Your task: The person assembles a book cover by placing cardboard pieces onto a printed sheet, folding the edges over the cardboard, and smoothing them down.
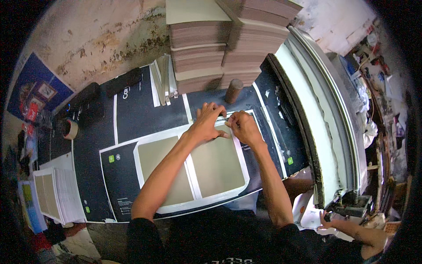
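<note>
On the dark table in front of me lies a white sheet [194, 178] with folded-in edges. It carries two grey-beige boards side by side, the left board [160, 155] partly under my left forearm and the right board [218, 169] nearer my hands. My left hand [207, 122] rests over the right board's far edge, fingers bent and apart, thumb stretched along the board. At the far right corner my right hand [244, 127] pinches close to the sheet's edge; its fingers hide what they hold. A small thin shiny strip shows between the hands.
Tall stacks of grey boards [200, 59] stand behind, with a brown cylinder [234, 91] before them and narrow strips [161, 83] beside. A tape roll [70, 130] and piled covers [68, 193] are left. A long machine [327, 132] borders the right; another person's hand [326, 220] is below it.
</note>
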Motion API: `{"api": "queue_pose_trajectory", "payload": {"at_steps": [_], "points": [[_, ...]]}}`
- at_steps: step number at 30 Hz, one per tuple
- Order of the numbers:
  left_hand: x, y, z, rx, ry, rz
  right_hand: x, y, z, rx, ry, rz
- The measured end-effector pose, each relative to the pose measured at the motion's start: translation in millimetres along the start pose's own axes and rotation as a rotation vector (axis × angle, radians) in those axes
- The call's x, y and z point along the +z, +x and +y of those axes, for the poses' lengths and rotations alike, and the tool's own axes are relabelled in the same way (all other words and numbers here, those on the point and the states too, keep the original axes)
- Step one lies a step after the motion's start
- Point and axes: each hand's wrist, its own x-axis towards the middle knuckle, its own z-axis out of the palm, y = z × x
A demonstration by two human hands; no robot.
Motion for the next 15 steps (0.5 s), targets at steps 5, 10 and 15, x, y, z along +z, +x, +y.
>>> {"api": "queue_pose_trajectory", "payload": {"at_steps": [5, 10, 15], "points": [[1, -1, -4, 0.016, -0.014, 0.023, 5, -15, -11, -0.046, -0.052, 0.115], [3, -1, -9, 0.024, -0.034, 0.024, 11, -21, -17, -0.115, -0.176, 0.155], [2, -1, -5, 0.046, -0.024, 0.041, 13, -28, -19, -0.18, -0.248, 0.208]]}}
